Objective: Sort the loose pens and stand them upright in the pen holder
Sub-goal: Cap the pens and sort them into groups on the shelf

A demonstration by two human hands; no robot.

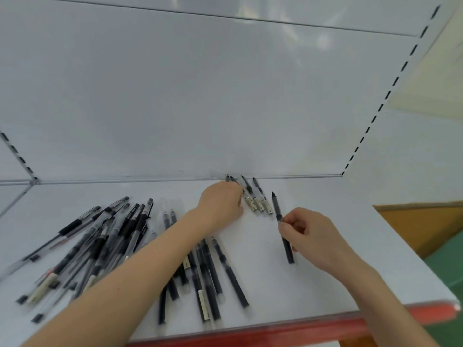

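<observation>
Several loose black pens lie in a big heap (105, 236) at the left of the white shelf (338, 246). A second bunch of pens (213, 274) lies near the front edge, partly under my left forearm. A small sorted row of pens (255, 196) lies against the back wall. My left hand (221, 201) rests palm down on the left end of that row, covering part of it. My right hand (308, 234) pinches one black pen (281, 221) that lies on the shelf just right of the row. No pen holder is in view.
The white back panel (200, 108) rises right behind the sorted row. Slotted uprights run along both sides. A red strip (275, 331) lines the shelf's front edge. An orange-brown surface (426, 221) and green floor lie beyond the right end.
</observation>
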